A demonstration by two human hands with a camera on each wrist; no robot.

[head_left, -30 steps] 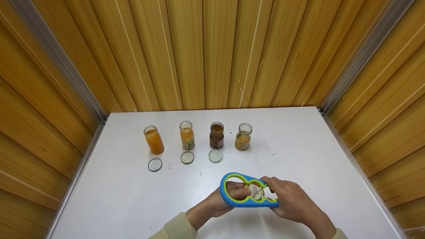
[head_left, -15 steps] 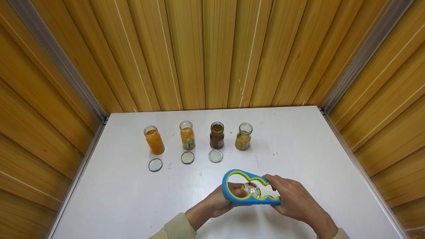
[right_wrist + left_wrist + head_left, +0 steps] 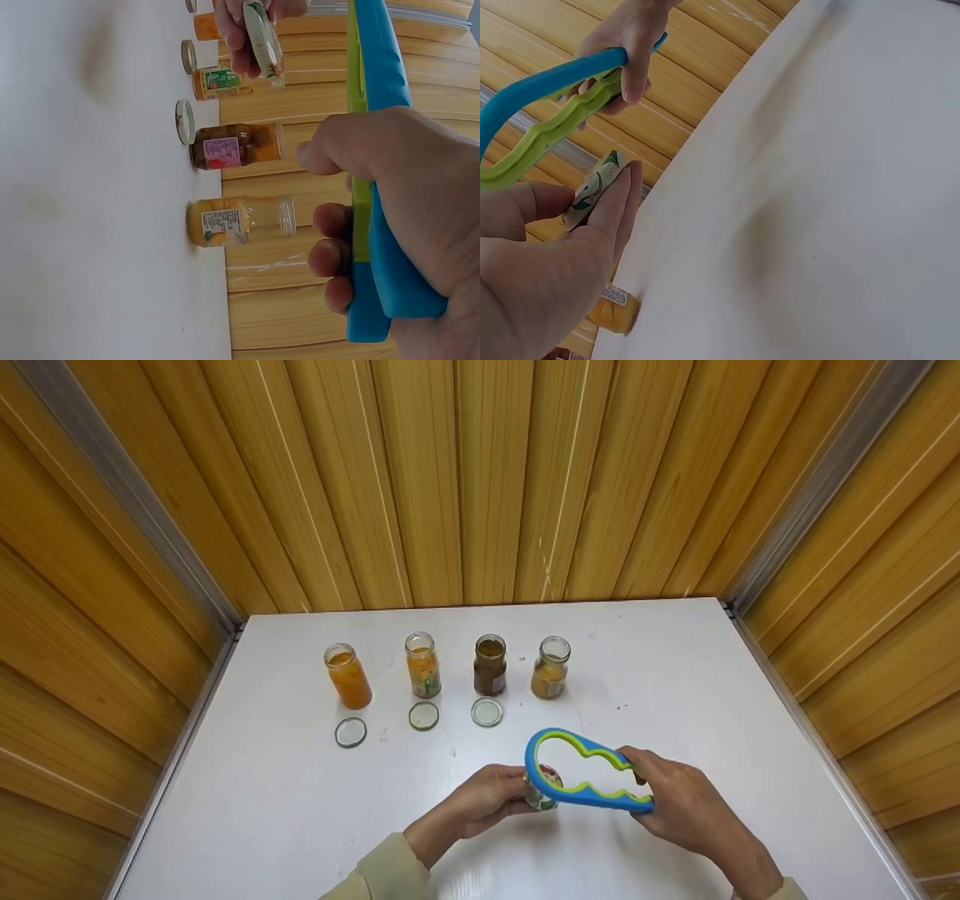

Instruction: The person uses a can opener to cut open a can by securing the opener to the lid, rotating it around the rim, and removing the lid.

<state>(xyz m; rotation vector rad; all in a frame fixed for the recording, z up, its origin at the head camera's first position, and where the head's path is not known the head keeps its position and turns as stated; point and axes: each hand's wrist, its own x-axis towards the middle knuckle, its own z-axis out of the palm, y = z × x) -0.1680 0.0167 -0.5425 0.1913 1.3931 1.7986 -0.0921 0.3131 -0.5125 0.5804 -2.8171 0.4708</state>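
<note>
In the head view my left hand (image 3: pixel 484 802) pinches a printed jar lid (image 3: pixel 546 793) by its edge above the white table. The lid stands tilted, its green and white print showing in the left wrist view (image 3: pixel 594 191). My right hand (image 3: pixel 686 802) grips the handle end of a blue jar opener (image 3: pixel 600 796) with a scalloped lime-green lining. The opener's round end overlaps the lid in the head view, with nothing inside its opening. Fingers (image 3: pixel 330 255) of the right hand wrap its two arms.
Lidless glass jars stand in a row at the back: two orange (image 3: pixel 351 682) (image 3: pixel 424 671), one brown (image 3: pixel 490 671) and one yellow (image 3: pixel 550 679). Three lids (image 3: pixel 350 732) (image 3: pixel 424 716) (image 3: pixel 487 712) lie before the left three. Wood-patterned walls (image 3: pixel 495 487) enclose the white table (image 3: pixel 300 810).
The lid has come out of the opener's opening in my left hand, which has drawn left. The opener has moved right and slightly up in my right hand. The jars stay put.
</note>
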